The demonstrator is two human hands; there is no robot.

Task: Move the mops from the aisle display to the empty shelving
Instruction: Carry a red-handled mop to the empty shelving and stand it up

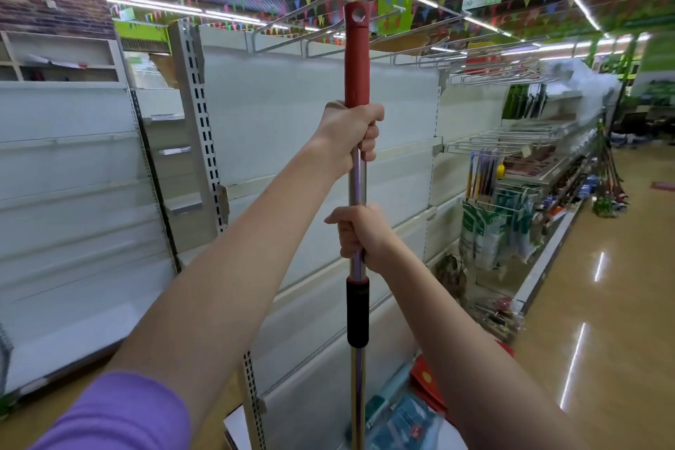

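Note:
I hold one mop upright in front of me; only its handle [356,62] shows, red at the top with a hanging hole, chrome below, and a black collar lower down. My left hand [352,131] grips the pole just under the red part. My right hand [359,236] grips the chrome section above the black collar. The mop head is out of view below. Behind the handle stands the bare white shelving [321,113], with metal hanging hooks [310,36] along its top. Far down the aisle on the right, several mops [611,190] lean in a display.
A perforated shelf upright [201,120] stands to the left of the handle. Stocked shelves with hanging goods [500,223] run along the right. Packaged items [405,416] and a red object lie on the low base shelf near my feet. The glossy aisle floor [602,321] stretches to the right.

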